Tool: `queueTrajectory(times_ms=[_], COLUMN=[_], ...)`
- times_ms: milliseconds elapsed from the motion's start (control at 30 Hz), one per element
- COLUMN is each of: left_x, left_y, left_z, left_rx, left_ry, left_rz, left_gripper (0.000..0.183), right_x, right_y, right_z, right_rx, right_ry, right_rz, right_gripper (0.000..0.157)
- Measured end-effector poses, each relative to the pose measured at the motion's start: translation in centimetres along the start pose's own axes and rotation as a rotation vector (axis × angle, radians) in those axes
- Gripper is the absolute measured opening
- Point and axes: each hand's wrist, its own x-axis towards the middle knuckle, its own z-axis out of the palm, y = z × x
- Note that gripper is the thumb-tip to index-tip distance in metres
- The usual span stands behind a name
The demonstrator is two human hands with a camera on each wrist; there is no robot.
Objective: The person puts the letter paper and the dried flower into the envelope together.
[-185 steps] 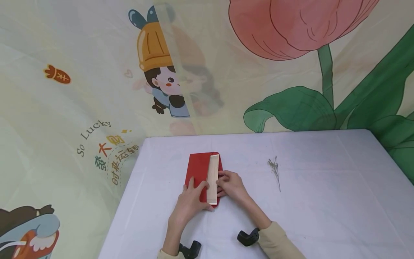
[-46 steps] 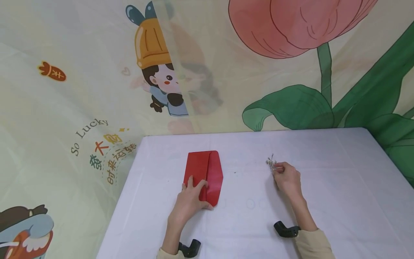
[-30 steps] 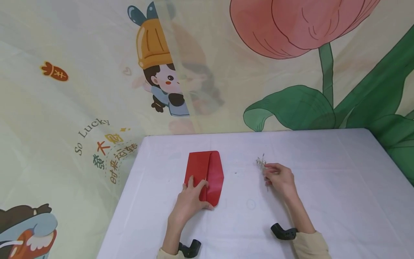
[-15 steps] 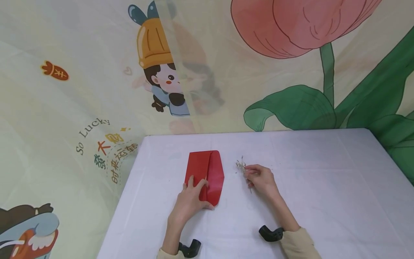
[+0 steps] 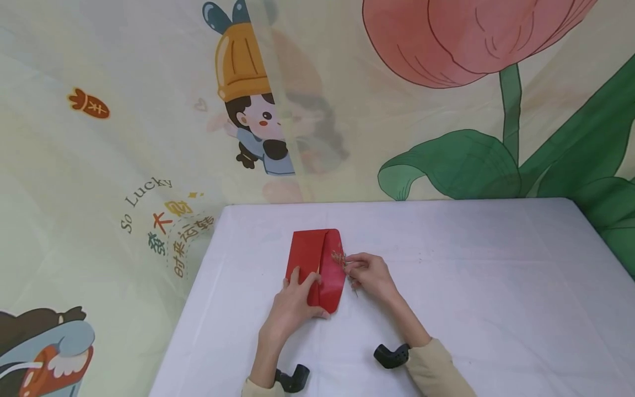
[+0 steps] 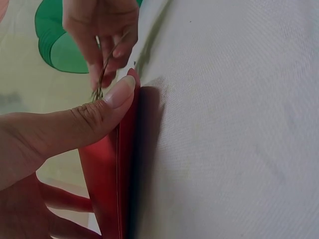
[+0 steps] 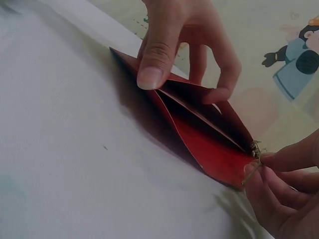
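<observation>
A red paper envelope (image 5: 306, 247) lies on the table, its flap (image 5: 331, 289) unfolded to the right. My left hand (image 5: 290, 306) grips the near end, thumb at the lower corner, a forefinger at the pocket's edge. In the right wrist view the pocket gapes, and the edge of a pale card or sheet (image 7: 209, 121) shows inside. Thumb and fingers of my right hand (image 5: 373, 277) pinch a small dried flower sprig (image 5: 339, 257). Its flowery head overlaps the flap in the head view, and its stem (image 6: 106, 64) points down past the fingers.
A white cloth covers the table (image 5: 476, 298), with tiny dark specks right of the hands. Behind it hangs a printed backdrop (image 5: 436, 160) with a tulip and cartoon figures. Black wrist cameras (image 5: 392, 355) sit on both wrists.
Earlier my right hand was at a pale card in the envelope, which has since gone inside. It then took the sprig from the table and carried it left to the flap. My left hand stayed.
</observation>
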Motion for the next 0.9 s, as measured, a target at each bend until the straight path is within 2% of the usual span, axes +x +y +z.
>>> queueTrajectory(times_ms=[167,300,700,900], left_x=[0.0,0.1,0.0,0.0], left_y=[-0.1,-0.1,-0.1,-0.2], left_z=[-0.1,-0.1,-0.1,0.0], left_rx=[0.001,0.000,0.016,0.013], left_ry=[-0.011,-0.024,-0.006,0.002], left_rz=[-0.010,-0.019,0.012,0.027], left_gripper=[0.082,0.084,0.079,0.076], right_x=[0.4,0.7,1.0,1.1], right_y=[-0.1,0.0,-0.7,-0.5], right_z=[2.1,3.0,4.0,4.6], right_rx=[0.021,0.026,0.047,0.024], right_ry=[-0.028,-0.039,-0.063,-0.082], right_rz=[0.002,-0.003,0.015,0.012], right_gripper=[0.023,0.024,0.028,0.029])
